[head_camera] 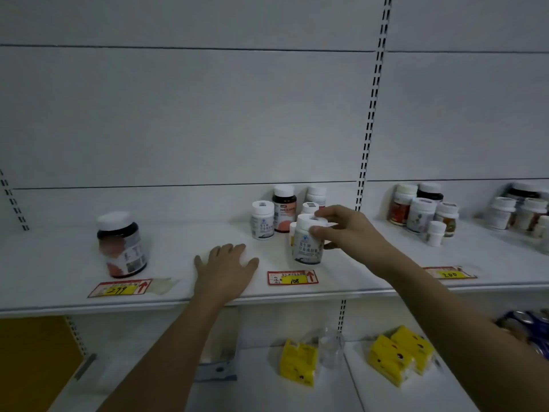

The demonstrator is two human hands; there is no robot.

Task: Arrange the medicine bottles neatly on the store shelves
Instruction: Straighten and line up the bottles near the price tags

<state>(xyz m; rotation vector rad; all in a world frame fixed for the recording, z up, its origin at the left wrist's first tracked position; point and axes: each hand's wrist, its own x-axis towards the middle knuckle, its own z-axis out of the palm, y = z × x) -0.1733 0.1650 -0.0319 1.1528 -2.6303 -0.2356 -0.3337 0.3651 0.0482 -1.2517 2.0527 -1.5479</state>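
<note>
My right hand grips a white medicine bottle by its cap, near the front of the white shelf, just above the "108" price tag. My left hand lies flat and empty on the shelf, left of that bottle. Behind the held bottle stands a cluster: a white bottle, a dark bottle with a white cap and two more white ones, partly hidden. A large dark jar stands alone at the left.
Further bottle groups stand right of the slotted upright and at the far right edge. Price tags "299" and "200" lie on the shelf front. On the lower shelf are yellow packs and a clear cup.
</note>
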